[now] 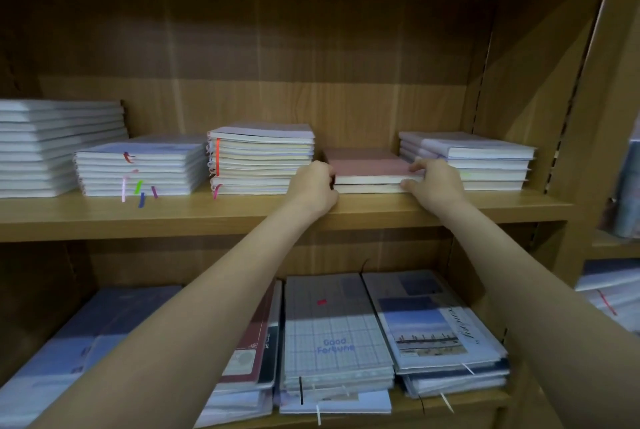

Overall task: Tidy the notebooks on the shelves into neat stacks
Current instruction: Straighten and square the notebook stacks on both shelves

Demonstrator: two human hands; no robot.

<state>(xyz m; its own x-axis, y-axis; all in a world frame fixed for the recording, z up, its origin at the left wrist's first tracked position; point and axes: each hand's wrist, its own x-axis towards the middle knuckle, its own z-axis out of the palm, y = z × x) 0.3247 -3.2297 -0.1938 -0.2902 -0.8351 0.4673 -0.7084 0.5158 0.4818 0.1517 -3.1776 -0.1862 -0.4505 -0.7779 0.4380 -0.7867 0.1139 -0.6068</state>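
Observation:
Two pink-covered notebooks point(363, 162) lie stacked on the upper shelf point(173, 217), between a taller stack with an orange ribbon point(259, 158) and a pale stack point(485, 160) on the right. My left hand point(313, 184) grips the left edge of the pink pair, fingers curled round its corner. On the pair's right front corner my right hand point(433, 184) holds it, with fingers on top and the thumb against the lower book's edge.
Further left on the upper shelf stand a stack with coloured ribbons point(138, 169) and a tall white stack point(52, 148). The lower shelf holds several flat piles, one topped by a "Good Fortune" notebook point(334, 328). A wooden upright point(581, 138) bounds the right side.

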